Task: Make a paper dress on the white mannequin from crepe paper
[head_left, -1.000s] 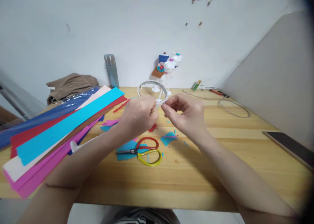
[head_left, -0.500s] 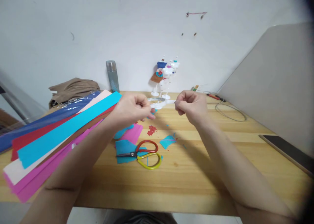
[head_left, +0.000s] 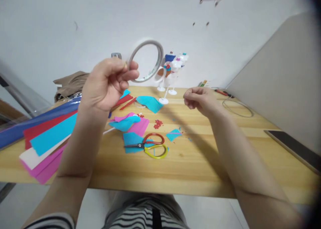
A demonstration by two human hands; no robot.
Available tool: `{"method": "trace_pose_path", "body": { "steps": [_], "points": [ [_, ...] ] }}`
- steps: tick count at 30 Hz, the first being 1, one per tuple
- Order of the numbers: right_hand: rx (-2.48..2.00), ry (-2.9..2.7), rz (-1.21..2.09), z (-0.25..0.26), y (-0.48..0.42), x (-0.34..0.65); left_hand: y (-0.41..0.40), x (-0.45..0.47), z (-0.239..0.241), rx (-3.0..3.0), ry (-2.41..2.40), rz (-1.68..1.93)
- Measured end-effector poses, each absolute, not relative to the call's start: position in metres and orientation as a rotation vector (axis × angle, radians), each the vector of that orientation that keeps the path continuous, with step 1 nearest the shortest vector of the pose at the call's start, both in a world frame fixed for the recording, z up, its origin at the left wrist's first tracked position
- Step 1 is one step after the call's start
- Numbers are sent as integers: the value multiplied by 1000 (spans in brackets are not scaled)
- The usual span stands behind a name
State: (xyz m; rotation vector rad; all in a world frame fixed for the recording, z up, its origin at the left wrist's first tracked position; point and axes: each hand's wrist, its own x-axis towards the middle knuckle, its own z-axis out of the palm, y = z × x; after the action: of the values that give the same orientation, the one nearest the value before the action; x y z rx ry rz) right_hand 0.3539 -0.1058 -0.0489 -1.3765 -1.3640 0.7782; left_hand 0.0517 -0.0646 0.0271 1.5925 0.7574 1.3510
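My left hand (head_left: pixel 105 83) holds up a roll of white tape (head_left: pixel 160 56) by its left rim, pinched between thumb and fingers, its ring turned toward me. To the right, my right hand (head_left: pixel 200 100) hovers over the table with thumb and fingertips pressed together; whatever they pinch, if anything, is hidden. Behind the tape stand several small white figures on round bases, one with a dark blue piece (head_left: pixel 170 58) on it. Scissors (head_left: pixel 140 145) with one red and one yellow handle lie below, partly on a blue paper scrap (head_left: pixel 130 138).
Coloured paper strips (head_left: pixel 55 130) lie at the left under my forearm. Blue sheets (head_left: pixel 151 103), pink paper (head_left: pixel 142 125) and red bits (head_left: pixel 157 124) are scattered mid-table. A phone-like dark slab (head_left: pixel 293 148) and a cable (head_left: pixel 238 112) lie at the right, beside a pale panel (head_left: pixel 278 72).
My left hand has lifted the tape roll up and turned it ring-side toward me. The white strip stretched between my hands no longer shows; my right hand stays pinched. The view has tilted down.
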Motion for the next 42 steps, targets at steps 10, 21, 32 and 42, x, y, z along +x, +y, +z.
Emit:
{"method": "trace_pose_path", "body": {
  "steps": [10,21,32,42],
  "points": [
    [-1394,-2723,616,-96,-150,257,-77,68,34,1348,757,1306],
    [-1309,-2597,593,-113,-160,267,-55,85,9,1303,686,1060],
    [-1130,-1761,1463,-110,-186,303,-37,84,-3,1182,654,1040],
    [-834,-1325,1592,-111,-192,313,-63,88,5,1141,564,1022]
  ]
}}
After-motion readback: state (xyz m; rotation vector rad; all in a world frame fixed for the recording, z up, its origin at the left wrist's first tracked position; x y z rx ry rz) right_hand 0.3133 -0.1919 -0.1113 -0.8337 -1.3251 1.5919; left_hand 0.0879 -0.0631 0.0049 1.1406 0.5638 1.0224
